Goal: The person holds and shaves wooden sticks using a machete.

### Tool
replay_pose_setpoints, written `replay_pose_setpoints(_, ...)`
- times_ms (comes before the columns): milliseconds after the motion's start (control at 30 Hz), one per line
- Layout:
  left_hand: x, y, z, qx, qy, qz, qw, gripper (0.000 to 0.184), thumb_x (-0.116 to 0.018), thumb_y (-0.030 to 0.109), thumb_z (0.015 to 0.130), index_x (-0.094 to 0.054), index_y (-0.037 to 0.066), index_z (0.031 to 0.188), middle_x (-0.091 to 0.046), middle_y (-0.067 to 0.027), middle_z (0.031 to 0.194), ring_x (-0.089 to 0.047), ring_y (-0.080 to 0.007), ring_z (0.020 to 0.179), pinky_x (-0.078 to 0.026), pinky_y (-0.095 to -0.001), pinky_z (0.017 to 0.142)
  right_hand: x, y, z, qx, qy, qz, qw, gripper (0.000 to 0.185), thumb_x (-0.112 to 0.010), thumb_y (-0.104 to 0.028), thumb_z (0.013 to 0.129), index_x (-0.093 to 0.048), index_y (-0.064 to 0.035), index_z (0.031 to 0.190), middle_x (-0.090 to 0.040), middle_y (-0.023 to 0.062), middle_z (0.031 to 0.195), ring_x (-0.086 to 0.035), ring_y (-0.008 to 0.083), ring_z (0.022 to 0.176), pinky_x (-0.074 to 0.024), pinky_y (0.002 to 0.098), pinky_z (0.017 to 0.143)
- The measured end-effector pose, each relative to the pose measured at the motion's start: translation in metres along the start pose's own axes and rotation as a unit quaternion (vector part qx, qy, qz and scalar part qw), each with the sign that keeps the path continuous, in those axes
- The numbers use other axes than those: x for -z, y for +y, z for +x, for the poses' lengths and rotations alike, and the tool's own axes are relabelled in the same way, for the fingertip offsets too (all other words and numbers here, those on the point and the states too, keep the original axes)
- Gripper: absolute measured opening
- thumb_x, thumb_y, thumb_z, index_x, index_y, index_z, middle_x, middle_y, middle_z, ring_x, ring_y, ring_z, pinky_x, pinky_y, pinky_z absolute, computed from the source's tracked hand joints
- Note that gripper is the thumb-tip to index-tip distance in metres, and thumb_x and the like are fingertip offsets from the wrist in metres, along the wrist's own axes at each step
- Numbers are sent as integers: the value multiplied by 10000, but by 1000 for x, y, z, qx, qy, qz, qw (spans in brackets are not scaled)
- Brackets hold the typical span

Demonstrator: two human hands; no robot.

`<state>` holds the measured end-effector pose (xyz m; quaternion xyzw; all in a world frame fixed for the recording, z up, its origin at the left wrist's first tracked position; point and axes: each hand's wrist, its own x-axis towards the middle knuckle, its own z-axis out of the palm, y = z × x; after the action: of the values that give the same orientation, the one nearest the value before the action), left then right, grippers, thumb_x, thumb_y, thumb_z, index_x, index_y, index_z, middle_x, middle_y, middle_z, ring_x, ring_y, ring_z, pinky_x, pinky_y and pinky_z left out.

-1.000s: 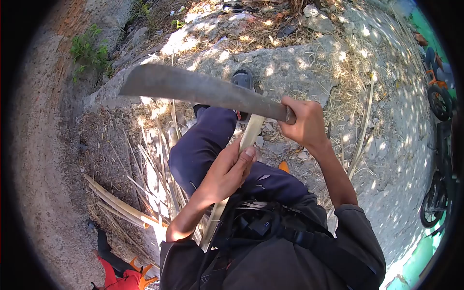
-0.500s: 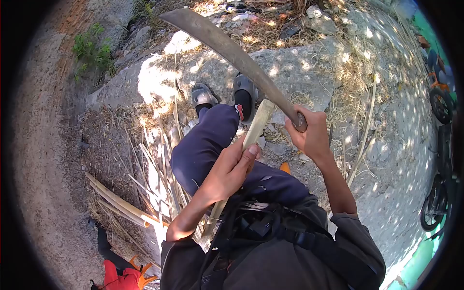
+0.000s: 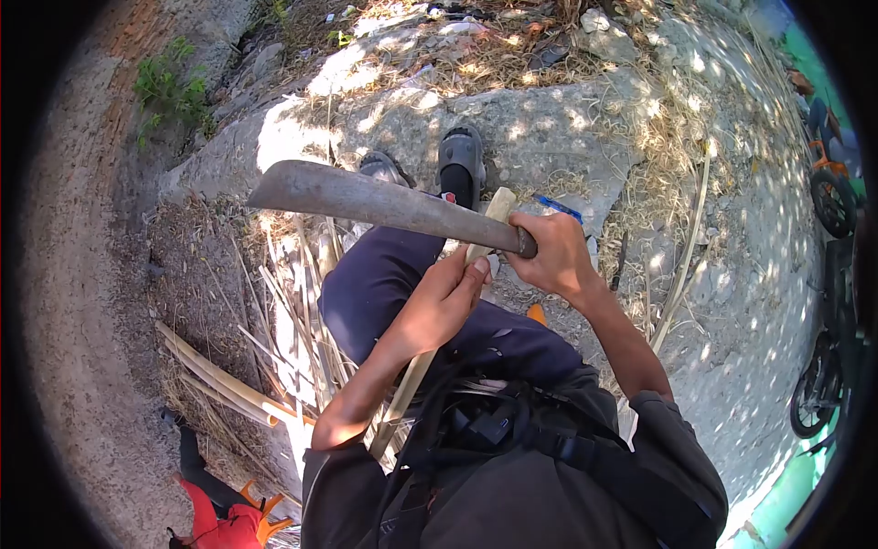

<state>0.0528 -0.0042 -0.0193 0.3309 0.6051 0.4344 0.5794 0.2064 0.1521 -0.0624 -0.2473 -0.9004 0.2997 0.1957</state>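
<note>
My right hand is wrapped round the handle of a machete with a broad, worn blade. The blade points left and crosses over a pale split bamboo strip close to its upper end. Whether the edge touches the strip I cannot tell. Just below the blade, my left hand is closed on the strip, thumb on top. The strip slants from my waist up and to the right, over my thigh.
Several bamboo strips lie on the ground to my left. A person in red is at lower left. My sandals rest by a stone slab. A blue object lies right of my foot. A wheel stands far right.
The machete has swung down from above the strip to lie across it, its tip lower and further left. My right hand moved slightly left. The blue object now shows.
</note>
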Motion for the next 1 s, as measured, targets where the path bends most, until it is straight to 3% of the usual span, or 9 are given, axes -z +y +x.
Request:
replay_pose_setpoints(267, 1, -1, -4, 5, -11, -12, 1000, 280, -439, 324, 1163, -486, 83, 1029, -400, 57, 684, -363, -40, 484, -330, -229, 428, -7, -5, -1, 8, 40, 21, 999, 230, -827, -226, 755, -689, -95, 884, -692, 137, 692, -704, 377, 657, -539, 469, 583)
replay_pose_setpoints(367, 0, -4, 1, -23, 14, 0, 1000, 285, -442, 324, 1163, -484, 79, 1025, -391, 53, 682, -357, -43, 481, -330, -236, 427, -9, -1, 6, 22, 58, 11, 998, 244, -830, -154, 722, -698, -65, 908, -639, 166, 655, -671, 387, 615, -497, 441, 553)
replay_pose_setpoints(567, 5, 8, -6, 41, -28, -65, 997, 295, -440, 326, 1163, -476, 71, 1020, -362, 42, 674, -342, -57, 478, -320, -246, 427, -5, -12, -2, 6, 53, 25, 998, 252, -825, -159, 723, -706, -64, 924, -649, 164, 665, -684, 381, 639, -504, 430, 558)
replay_pose_setpoints(667, 5, 8, -7, 50, -32, -90, 994, 300, -443, 327, 1160, -492, 72, 1010, -426, 34, 637, -397, -67, 448, -342, -259, 419, -7, -1, -2, 31, 78, 9, 996, 234, -825, -147, 736, -710, -64, 922, -635, 164, 650, -681, 374, 628, -497, 425, 554)
replay_pose_setpoints(733, 4, 9, -9, 68, -20, -75, 995, 299, -445, 339, 1161, -473, 78, 1017, -357, 37, 671, -333, -62, 480, -306, -246, 428, -4, 10, 7, -10, 105, -16, 994, 220, -823, -128, 743, -709, -54, 916, -615, 176, 637, -669, 370, 608, -489, 417, 551)
replay_pose_setpoints(767, 4, 10, -9, 65, -20, -73, 995, 299, -445, 339, 1161, -473, 78, 1017, -357, 37, 671, -333, -62, 480, -306, -246, 428, -1, 11, 9, -64, 111, 21, 992, 221, -826, -121, 743, -697, -38, 903, -594, 190, 626, -656, 375, 594, -482, 410, 551)
replay_pose_setpoints(1000, 0, 13, -3, 49, -34, -82, 995, 302, -439, 341, 1162, -470, 79, 1014, -376, 33, 680, -341, -61, 482, -311, -242, 430, 0, -4, -8, -24, 79, 74, 994, 226, -817, -106, 744, -683, -28, 908, -611, 188, 650, -654, 380, 595, -485, 413, 555)
